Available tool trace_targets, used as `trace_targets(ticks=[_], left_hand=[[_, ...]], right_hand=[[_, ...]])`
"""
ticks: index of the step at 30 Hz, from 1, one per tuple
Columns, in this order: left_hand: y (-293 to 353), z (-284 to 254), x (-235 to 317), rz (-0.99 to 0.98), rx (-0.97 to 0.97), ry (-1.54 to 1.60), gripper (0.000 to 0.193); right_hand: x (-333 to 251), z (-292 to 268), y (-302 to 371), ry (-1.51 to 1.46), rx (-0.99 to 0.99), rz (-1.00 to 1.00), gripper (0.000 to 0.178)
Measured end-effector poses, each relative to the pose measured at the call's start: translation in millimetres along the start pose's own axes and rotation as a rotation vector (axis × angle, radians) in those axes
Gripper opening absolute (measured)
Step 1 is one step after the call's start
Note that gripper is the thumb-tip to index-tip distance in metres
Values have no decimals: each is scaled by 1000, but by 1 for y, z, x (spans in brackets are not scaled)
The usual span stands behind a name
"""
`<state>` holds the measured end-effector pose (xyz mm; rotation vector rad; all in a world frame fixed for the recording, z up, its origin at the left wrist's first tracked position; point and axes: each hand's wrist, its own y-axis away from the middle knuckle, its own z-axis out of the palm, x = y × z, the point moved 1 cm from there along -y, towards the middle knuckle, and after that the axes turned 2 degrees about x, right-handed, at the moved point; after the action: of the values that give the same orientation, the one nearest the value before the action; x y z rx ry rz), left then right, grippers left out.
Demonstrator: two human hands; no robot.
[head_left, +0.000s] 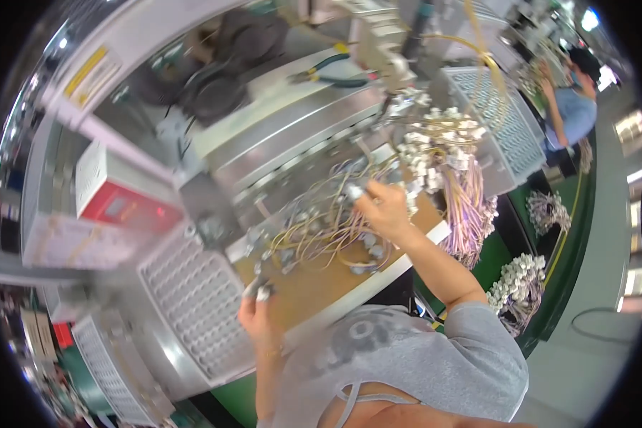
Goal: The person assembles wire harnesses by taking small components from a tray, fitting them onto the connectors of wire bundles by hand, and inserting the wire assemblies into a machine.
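A tangle of yellow and purple wires [321, 232] with small grey connectors [287, 258] lies across a brown board with a white edge. At the board's left end, my left hand [258, 324] is closed, its fingertips pinching a small grey connector [262, 282]. My right hand [388, 212] reaches over the far right of the tangle. Its thumb and finger are pressed together among the wires, a pale cover on one fingertip; what they hold is too small to make out. Beside it hangs a thick bundle of wires with white connectors [442, 146].
A perforated metal tray [196, 303] lies at left below a red and white box [132, 192]. A metal machine bed [292, 135] spans the back, with pliers [332, 73] behind. More wire bundles [515, 289] and a blue-grey rack [496, 118] stand right; a person [572, 110] works beyond.
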<state>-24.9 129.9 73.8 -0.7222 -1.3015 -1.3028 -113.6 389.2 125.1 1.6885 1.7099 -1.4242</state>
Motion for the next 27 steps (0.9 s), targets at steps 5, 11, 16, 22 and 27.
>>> trace_targets(ticks=[5, 11, 16, 22, 27], left_hand=[[-4, -33, -51, 195, 119, -402, 26], [6, -41, -80, 477, 203, -775, 25], [10, -13, -79, 608, 353, -967, 24], [6, -12, -77, 698, 363, -1148, 23], [1, -10, -81, 664, 317, -1136, 24]], right_hand=[[92, -137, -47, 249, 362, 225, 20], [220, -166, -182, 512, 99, 130, 27], [324, -123, -261, 773, -327, 312, 29], [383, -104, -280, 705, -321, 347, 23], [343, -124, -264, 877, -508, 315, 20]])
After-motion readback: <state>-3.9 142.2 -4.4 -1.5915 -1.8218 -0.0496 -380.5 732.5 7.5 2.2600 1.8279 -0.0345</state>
